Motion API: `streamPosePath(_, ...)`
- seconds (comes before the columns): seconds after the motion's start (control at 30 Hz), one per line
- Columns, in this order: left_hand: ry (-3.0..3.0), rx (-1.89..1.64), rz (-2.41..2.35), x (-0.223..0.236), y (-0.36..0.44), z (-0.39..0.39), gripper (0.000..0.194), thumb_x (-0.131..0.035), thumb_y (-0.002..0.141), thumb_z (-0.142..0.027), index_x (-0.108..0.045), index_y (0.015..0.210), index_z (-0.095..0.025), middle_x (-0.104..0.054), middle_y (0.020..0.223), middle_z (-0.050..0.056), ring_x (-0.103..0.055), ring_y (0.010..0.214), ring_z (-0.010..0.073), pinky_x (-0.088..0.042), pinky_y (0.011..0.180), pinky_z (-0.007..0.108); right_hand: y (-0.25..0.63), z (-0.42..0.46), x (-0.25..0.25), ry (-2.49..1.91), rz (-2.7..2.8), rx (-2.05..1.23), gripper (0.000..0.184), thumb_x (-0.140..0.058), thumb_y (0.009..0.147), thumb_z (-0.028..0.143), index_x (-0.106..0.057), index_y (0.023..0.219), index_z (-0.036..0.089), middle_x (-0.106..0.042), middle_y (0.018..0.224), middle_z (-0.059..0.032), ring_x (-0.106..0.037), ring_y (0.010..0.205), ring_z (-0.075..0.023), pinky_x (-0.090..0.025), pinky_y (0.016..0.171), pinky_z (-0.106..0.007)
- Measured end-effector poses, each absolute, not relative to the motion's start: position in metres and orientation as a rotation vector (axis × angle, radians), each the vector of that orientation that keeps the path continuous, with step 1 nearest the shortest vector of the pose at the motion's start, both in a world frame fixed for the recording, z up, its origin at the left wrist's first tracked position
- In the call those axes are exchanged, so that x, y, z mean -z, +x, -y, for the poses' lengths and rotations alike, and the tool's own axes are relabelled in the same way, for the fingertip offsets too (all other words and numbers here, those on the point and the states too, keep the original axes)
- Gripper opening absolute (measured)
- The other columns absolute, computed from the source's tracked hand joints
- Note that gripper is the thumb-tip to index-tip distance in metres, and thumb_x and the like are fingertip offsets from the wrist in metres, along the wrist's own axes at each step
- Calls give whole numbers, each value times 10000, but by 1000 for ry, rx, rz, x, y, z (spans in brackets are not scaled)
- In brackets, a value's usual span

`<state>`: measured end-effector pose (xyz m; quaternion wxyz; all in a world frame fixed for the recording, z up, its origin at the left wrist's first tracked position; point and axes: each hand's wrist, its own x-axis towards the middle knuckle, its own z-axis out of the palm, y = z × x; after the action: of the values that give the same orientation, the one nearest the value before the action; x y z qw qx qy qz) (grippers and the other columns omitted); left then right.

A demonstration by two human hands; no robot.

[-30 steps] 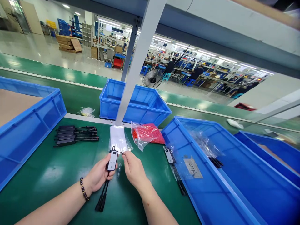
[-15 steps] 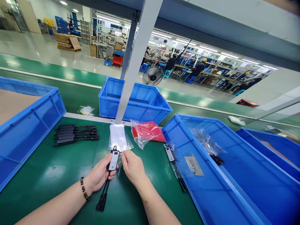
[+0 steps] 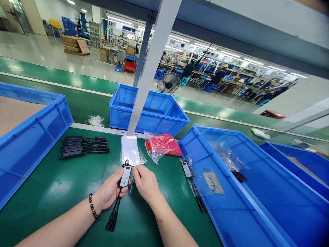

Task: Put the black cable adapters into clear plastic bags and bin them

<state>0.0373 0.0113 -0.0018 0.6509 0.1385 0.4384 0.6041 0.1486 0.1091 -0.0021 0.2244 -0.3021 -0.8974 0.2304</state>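
Observation:
My left hand (image 3: 111,187) is wrapped round a small black electronic device (image 3: 125,176) with a grey face, a dark little window and a loop at its top. Two black cables with thick plug ends hang from its lower end over the green tabletop. At the device's upper right edge, my right hand (image 3: 146,181) pinches with thumb and forefinger; whatever lies between the fingertips is too small to make out. Just beyond the hands lies a stack of clear plastic bags (image 3: 130,151). A similar device in a clear bag (image 3: 187,169) rests against the blue bin on the right.
Several black devices with cables (image 3: 82,147) lie in a row at the left. A bag of red parts (image 3: 164,145) sits behind the hands. Blue bins (image 3: 38,123) stand left, at the back and right (image 3: 246,202). A pale post (image 3: 147,79) rises at the table's back edge.
Both hands stay on the device in nearly the same pose. The whole view has shifted very slightly; nothing is visibly taken up or let go.

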Motion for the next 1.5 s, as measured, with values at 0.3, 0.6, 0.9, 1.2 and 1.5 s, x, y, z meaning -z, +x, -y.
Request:
streamPosePath(0.3, 330, -1350, -979, 4, 37, -11, 335, -408, 834, -476, -496, 913, -163, -475, 725, 17, -358, 479, 54, -246, 444, 201, 148, -112, 3, -856, 2385, -967, 342, -334, 878, 354, -463, 613, 179, -434, 539, 37, -392, 513, -86, -273, 508, -190)
streamPosePath(0.6, 329, -1347, -988, 4, 37, -11, 330, -405, 834, -479, -479, 916, -168, -480, 735, 21, -365, 481, 59, -243, 446, 206, 153, -112, -1, -806, 2441, -813, 341, -304, 892, 319, -448, 615, 180, -442, 563, 26, -401, 527, -90, -278, 520, -198)
streamPosePath(0.9, 325, -1352, -992, 6, 37, -12, 317, -411, 832, -476, -470, 916, -176, -486, 731, 19, -365, 477, 60, -246, 444, 204, 151, -113, 0, -796, 2519, -673, 296, -279, 901, 264, -464, 685, 183, -502, 643, 2, -456, 590, -102, -293, 563, -204)
streamPosePath(1.2, 321, -1358, -982, 6, 37, -11, 318, -429, 824, -472, -500, 902, -172, -492, 730, 23, -383, 471, 60, -255, 433, 195, 148, -113, 3, -827, 2513, -671, 342, -303, 896, 317, -457, 622, 182, -473, 579, 15, -420, 532, -93, -267, 525, -202)
streamPosePath(1.5, 274, -1374, -991, 5, 31, -14, 340, -451, 810, -483, -506, 942, -175, -493, 698, 16, -365, 451, 51, -246, 416, 177, 167, -118, -14, -509, 2635, -988, 394, -320, 873, 302, -444, 520, 179, -423, 505, 32, -355, 480, -83, -269, 504, -199)
